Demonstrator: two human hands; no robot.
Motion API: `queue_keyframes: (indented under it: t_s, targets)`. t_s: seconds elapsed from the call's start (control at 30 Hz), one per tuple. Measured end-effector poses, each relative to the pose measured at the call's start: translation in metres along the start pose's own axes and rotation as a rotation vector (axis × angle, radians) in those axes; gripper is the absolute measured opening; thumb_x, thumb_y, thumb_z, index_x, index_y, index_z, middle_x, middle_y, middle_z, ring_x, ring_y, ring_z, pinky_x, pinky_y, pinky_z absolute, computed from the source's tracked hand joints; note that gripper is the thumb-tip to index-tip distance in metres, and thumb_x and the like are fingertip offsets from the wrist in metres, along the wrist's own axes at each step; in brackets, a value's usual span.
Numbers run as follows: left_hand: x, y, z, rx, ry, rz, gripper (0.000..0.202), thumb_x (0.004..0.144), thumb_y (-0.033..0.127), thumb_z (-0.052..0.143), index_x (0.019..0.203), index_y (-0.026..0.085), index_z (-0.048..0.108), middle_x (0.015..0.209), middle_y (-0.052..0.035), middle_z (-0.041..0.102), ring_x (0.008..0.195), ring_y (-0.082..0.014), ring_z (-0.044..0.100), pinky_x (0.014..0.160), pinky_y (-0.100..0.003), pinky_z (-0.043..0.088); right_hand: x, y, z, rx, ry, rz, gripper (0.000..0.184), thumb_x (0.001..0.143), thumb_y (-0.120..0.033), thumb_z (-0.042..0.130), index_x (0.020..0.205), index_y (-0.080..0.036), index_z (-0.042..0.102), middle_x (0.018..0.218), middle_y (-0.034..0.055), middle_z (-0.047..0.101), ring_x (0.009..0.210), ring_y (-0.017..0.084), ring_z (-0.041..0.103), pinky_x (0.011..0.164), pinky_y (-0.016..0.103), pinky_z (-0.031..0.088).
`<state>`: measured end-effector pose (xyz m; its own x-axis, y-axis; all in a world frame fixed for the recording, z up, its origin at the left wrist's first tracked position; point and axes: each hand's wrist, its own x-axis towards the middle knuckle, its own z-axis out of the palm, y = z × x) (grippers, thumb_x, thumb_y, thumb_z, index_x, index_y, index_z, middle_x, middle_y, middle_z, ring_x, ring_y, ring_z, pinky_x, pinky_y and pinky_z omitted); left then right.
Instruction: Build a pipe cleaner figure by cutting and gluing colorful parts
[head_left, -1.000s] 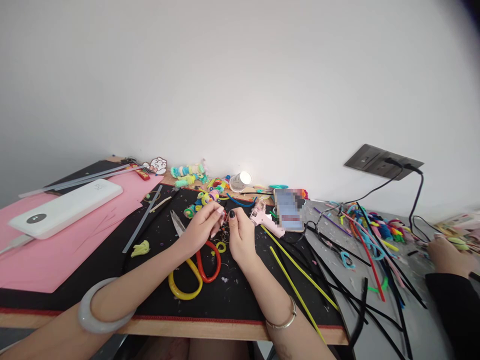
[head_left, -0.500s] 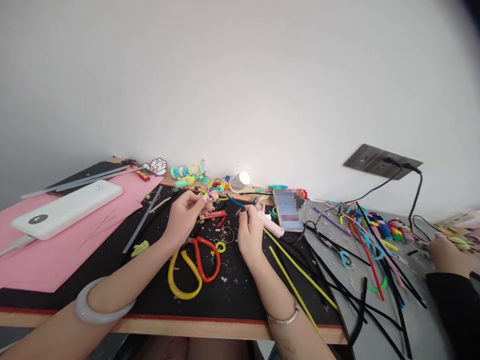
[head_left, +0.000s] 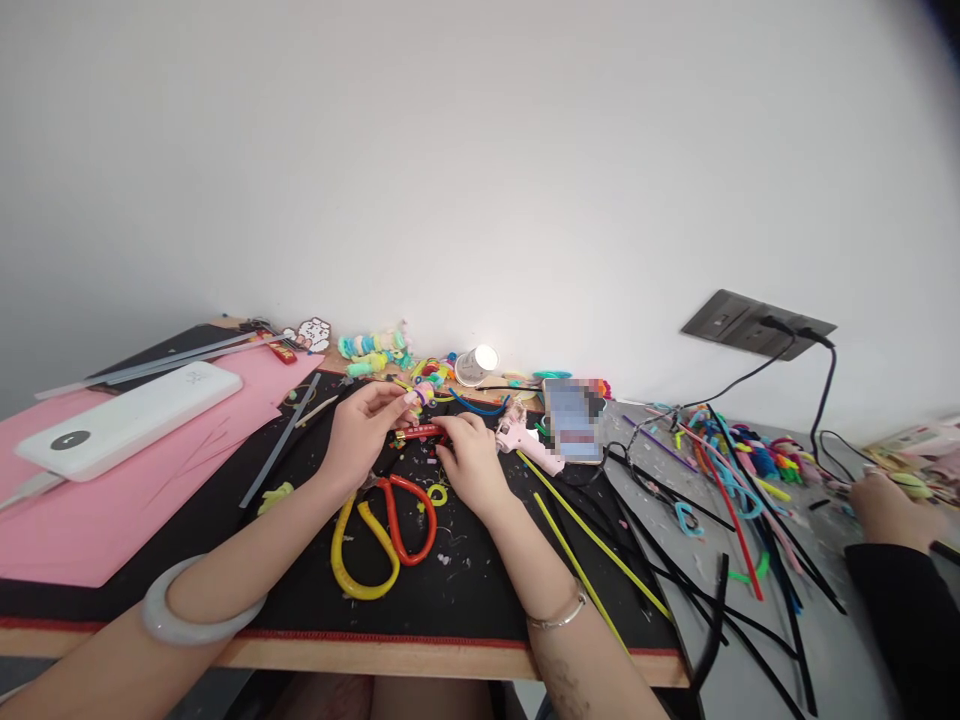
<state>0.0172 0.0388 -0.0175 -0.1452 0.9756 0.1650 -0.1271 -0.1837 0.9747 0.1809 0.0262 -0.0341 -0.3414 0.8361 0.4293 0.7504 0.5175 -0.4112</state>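
My left hand (head_left: 364, 430) is closed, thumb and fingertips pinching a small purple and yellow pipe-cleaner piece (head_left: 424, 392). Its finer shape is too small to tell. My right hand (head_left: 478, 462) reaches leftward over the mat, fingers stretched out and thumb apart. Its fingertips are by the end of a red strip with pale print (head_left: 418, 432); whether they touch it I cannot tell. Below the hands lie scissors with one yellow and one red handle loop (head_left: 411, 520), their blades mostly hidden. Right of my right hand rests a pink glue gun (head_left: 534, 446).
A phone (head_left: 572, 420) and a paper cup (head_left: 475, 366) stand toward the wall. On the left, a white power bank (head_left: 127, 420) lies on pink sheets (head_left: 90, 530). Pipe cleaners (head_left: 739, 520) spread across the right side, near another person's hand (head_left: 892, 510).
My right hand has moved left from beside the glue gun toward the red strip, its fingers now stretched out. My left hand still pinches the small piece.
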Motion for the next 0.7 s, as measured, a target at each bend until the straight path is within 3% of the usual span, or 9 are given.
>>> queue_keyframes:
  t_s: [0.27,0.5,0.7]
  targets:
    - [-0.002,-0.001,0.002,0.012,-0.099,0.027,0.023,0.076,0.040,0.063,0.078,0.017,0.061,0.057,0.0049,0.052,0.051,-0.0073,0.047,0.053,-0.019,0.042,0.003,-0.003,0.008,-0.192,-0.051,0.033,0.017,0.085,-0.018,0.051,0.097,-0.024,0.060,0.098,0.0051,0.062,0.098,0.023,0.046,0.074,0.036,0.034]
    - [0.001,-0.004,0.000,-0.040,0.005,-0.082,0.032,0.068,0.039,0.070,0.088,0.015,0.066,0.072,-0.0031,0.069,0.069,-0.0162,0.065,0.069,-0.030,0.054,0.001,0.005,-0.004,-0.126,0.062,0.203,0.018,0.084,-0.012,0.046,0.094,-0.021,0.058,0.085,0.0054,0.063,0.086,0.021,0.053,0.073,0.033,0.032]
    - [-0.002,-0.002,0.002,-0.057,-0.028,-0.094,0.032,0.071,0.039,0.067,0.093,0.015,0.068,0.087,-0.0078,0.072,0.083,-0.0200,0.068,0.078,-0.033,0.055,-0.001,0.008,-0.007,0.126,0.212,0.357,0.004,0.083,-0.017,0.042,0.084,-0.019,0.045,0.071,0.0011,0.055,0.064,0.017,0.050,0.063,0.027,0.033]
